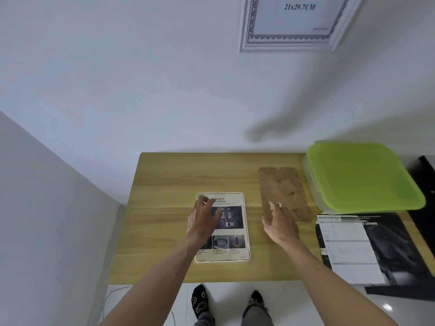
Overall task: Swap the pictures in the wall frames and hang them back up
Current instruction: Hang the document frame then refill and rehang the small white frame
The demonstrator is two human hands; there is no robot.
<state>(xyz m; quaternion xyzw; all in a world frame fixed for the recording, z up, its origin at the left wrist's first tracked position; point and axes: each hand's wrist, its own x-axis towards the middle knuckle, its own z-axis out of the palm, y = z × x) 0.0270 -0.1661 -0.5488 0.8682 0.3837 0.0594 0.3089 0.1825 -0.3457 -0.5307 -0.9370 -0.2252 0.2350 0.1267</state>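
1. Setup: the safety picture (227, 228) lies flat on the desk (164, 208), near its middle, apparently inside or under a thin clear-edged pane; which of the two I cannot tell.
2. Brown backing board (282, 191) lies flat just to the right of the picture, not touching it. Its fold-out stand flap sits across the middle.
3. Left hand (204, 220): fingers spread and fairly straight, resting on or just over the upper left of the picture. No grip on anything.
4. Right hand (281, 222): fingers extended over the near end of the backing board. Contact probable; frame too blurred to confirm. Nothing grasped.
5. White wall frame (292, 24) hangs far and right, showing its size insert.
6. Step in hand (judgement): steady the picture, fetch the board to go behind it.
7. To do it well: press the picture flat with the left palm so it cannot slide; lift the board by a long edge, not by the flap; square up corners before lowering.
8. Orientation: the picture's long axis runs near–far, heading at the far end, text upright to the person. The board's long axis also runs near–far, slightly skewed.
9. Further right: specification sheet (346, 245) on a dark brochure (395, 245); green-lidded box (362, 175) beyond.
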